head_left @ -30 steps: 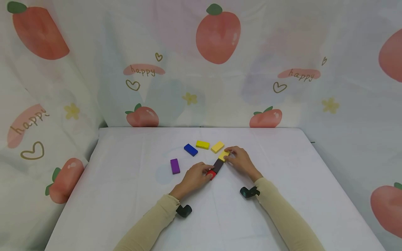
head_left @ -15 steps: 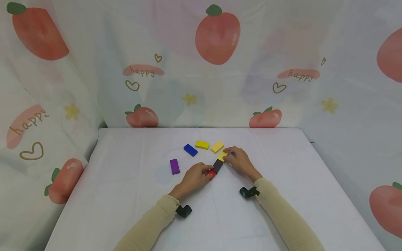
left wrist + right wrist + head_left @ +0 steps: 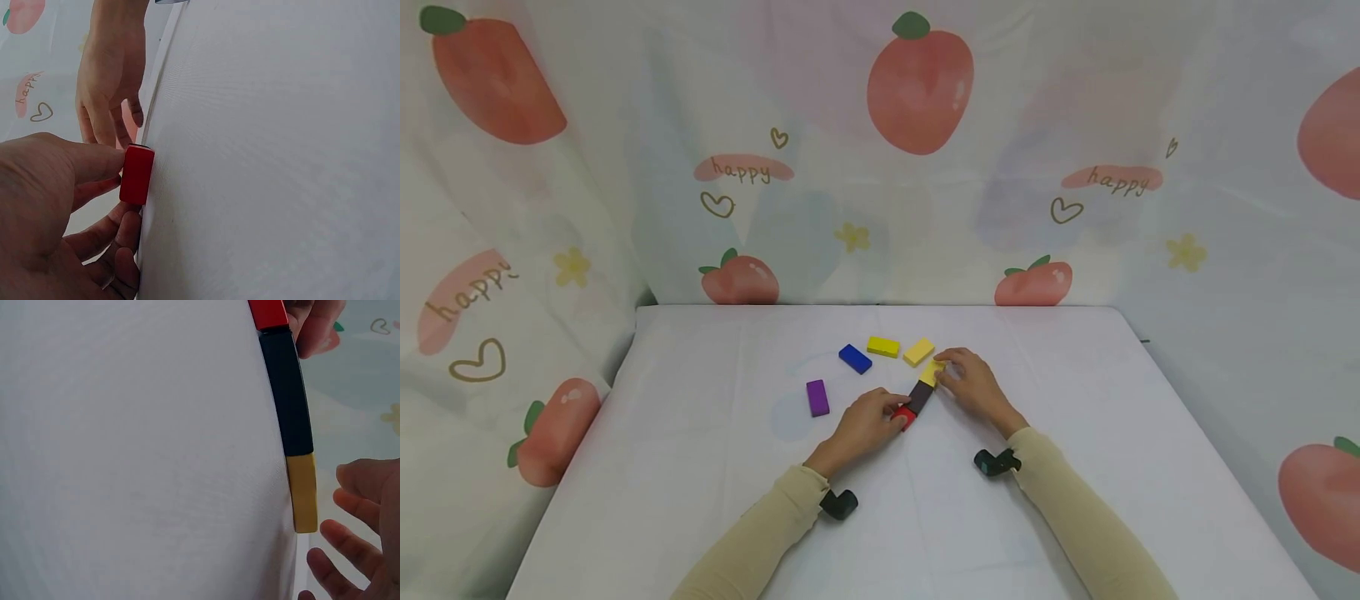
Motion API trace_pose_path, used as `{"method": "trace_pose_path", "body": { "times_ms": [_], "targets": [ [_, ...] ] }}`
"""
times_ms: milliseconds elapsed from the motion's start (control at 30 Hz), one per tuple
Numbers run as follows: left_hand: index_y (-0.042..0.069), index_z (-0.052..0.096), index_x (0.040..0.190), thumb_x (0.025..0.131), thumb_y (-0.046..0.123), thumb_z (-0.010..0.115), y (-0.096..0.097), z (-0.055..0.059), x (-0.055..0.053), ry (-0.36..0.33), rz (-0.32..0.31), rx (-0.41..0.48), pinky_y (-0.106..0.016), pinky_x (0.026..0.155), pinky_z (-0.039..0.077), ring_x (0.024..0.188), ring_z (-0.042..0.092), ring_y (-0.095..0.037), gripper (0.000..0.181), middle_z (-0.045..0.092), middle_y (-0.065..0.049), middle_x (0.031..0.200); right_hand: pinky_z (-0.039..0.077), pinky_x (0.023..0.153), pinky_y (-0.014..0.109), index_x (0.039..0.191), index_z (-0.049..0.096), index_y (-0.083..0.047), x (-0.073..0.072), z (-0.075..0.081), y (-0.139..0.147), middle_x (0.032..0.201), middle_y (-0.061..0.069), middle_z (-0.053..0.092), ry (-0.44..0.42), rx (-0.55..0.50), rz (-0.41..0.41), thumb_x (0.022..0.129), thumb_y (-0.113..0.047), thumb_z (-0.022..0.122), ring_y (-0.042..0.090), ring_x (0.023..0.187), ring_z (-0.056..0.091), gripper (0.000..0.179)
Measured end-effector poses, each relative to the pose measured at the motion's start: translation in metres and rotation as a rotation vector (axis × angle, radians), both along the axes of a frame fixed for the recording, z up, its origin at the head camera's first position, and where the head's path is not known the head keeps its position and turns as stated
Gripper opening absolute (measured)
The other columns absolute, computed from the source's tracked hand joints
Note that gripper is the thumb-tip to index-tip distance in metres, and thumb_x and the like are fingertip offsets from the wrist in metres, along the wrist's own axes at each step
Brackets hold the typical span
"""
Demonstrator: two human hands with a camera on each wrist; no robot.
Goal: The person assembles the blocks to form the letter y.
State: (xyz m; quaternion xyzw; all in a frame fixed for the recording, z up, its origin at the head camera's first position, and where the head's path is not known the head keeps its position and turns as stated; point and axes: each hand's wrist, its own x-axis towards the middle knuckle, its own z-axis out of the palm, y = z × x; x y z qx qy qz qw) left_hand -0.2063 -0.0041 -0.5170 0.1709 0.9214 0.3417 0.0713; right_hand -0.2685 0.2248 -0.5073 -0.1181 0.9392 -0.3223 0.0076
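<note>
"What stands farthest left on the white tabletop (image 3: 625, 500)?"

"A purple block (image 3: 817, 398), lying by itself near the person's left hand (image 3: 862, 421). A little farther back and to the right is a blue block (image 3: 855, 358), set at a slant."

"And the left hand, what are its fingers doing?"

"They pinch the red block (image 3: 136, 175), the thumb on one side and fingers on the other. A black wrist camera (image 3: 838, 504) sticks out by the cuff of the beige sleeve (image 3: 752, 533)."

"What lies behind, going right?"

"A bright yellow block (image 3: 883, 347), just beyond the blue one, then a pale yellow block (image 3: 919, 352), tilted the other way. Both lie apart from the row."

"Which row?"

"The red block is its near end. The dark block (image 3: 287, 394) touches it end to end, and the golden-yellow block (image 3: 303, 494) meets the dark one at the far end. The line slants away from the person, toward the right."

"Then the right hand (image 3: 976, 387)?"

"It is at the golden-yellow block. The fingers are loosely bent and parted; the right wrist view shows a narrow gap between thumb and block. Whether another fingertip touches it, one cannot tell. Behind everything hangs a pale backdrop (image 3: 925, 225) printed with peach-like fruit, hearts and the word 'happy'."
</note>
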Motion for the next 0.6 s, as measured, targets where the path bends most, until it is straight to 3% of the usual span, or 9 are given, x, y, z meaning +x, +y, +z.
{"method": "trace_pose_path", "body": {
  "times_ms": [600],
  "targets": [
    [0.023,0.067,0.128,0.092,0.026,0.069,0.000,0.001,0.001,0.007,-0.002,0.002,-0.026,0.077,0.050,0.090,0.059,-0.009,0.036,0.065,0.003,0.101,0.045,0.100,0.050,0.131,0.060,-0.014,0.034,0.006,-0.007,0.129,0.006,0.064,0.044,-0.048,-0.026,0.094,-0.024,0.062,0.027,0.116,0.057,0.038]
  ]
}}
